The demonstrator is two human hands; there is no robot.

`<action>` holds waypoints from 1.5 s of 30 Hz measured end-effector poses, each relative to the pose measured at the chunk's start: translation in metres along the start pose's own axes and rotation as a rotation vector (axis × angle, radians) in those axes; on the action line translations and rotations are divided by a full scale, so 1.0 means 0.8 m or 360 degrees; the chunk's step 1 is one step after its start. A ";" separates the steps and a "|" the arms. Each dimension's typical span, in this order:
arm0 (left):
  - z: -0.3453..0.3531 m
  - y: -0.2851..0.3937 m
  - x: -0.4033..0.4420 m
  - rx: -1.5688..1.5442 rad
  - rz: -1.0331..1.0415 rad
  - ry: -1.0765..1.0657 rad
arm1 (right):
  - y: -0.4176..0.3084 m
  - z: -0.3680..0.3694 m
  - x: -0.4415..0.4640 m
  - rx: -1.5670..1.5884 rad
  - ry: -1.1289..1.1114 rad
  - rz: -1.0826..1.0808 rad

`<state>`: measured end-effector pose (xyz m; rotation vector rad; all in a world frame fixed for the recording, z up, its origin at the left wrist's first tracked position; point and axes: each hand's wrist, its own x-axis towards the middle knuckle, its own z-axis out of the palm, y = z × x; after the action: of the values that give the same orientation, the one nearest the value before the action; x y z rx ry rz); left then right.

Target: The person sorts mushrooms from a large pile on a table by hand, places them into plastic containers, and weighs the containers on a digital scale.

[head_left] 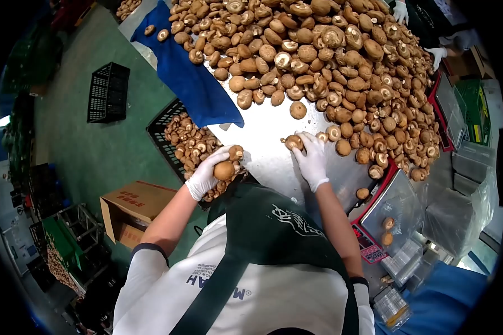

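Note:
My left hand (pixel 205 174), in a white glove, is closed around brown shiitake mushrooms (pixel 224 171); two caps show at its fingers. It is above a black crate (pixel 161 124) filled with mushrooms, beside the table edge. My right hand (pixel 312 159), gloved too, rests at the metal table (pixel 265 148) with its fingers closed on a shiitake mushroom (pixel 293 143). A big heap of shiitake mushrooms (pixel 341 67) covers the far side of the table. One loose mushroom (pixel 298 110) lies between the heap and my right hand.
A blue cloth (pixel 190 84) hangs over the table's left edge. At right, a red-edged scale (pixel 394 206) bears two mushrooms, near clear plastic trays (pixel 402 259). Another person's gloved hand (pixel 437 56) is at the heap's far side. A cardboard box (pixel 140 201) and black crate (pixel 108 92) stand left.

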<state>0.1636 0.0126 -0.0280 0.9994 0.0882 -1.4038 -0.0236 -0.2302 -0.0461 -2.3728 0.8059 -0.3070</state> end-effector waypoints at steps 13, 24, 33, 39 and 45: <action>0.001 -0.025 -0.031 0.0292 0.0001 0.0362 | -0.067 -0.001 -0.039 0.0747 -0.0014 -0.0020; 0.103 -0.022 0.014 0.0339 -0.0204 -0.0321 | 0.036 -0.040 0.003 -0.0266 0.0522 0.0073; 0.102 -0.048 0.061 -0.0152 -0.0369 -0.0287 | 0.072 -0.040 -0.014 -0.0059 0.0621 0.0145; 0.115 -0.055 0.083 -0.0139 -0.0446 -0.0416 | 0.069 -0.056 0.008 -0.0054 0.0299 0.0566; 0.118 -0.056 0.088 -0.0264 -0.0490 -0.0429 | 0.067 -0.054 -0.011 0.0072 0.0342 0.0472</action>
<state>0.0955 -0.0935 -0.0358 0.6712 0.1615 -1.7705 -0.0733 -0.2789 -0.0453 -2.1635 1.2215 -0.4548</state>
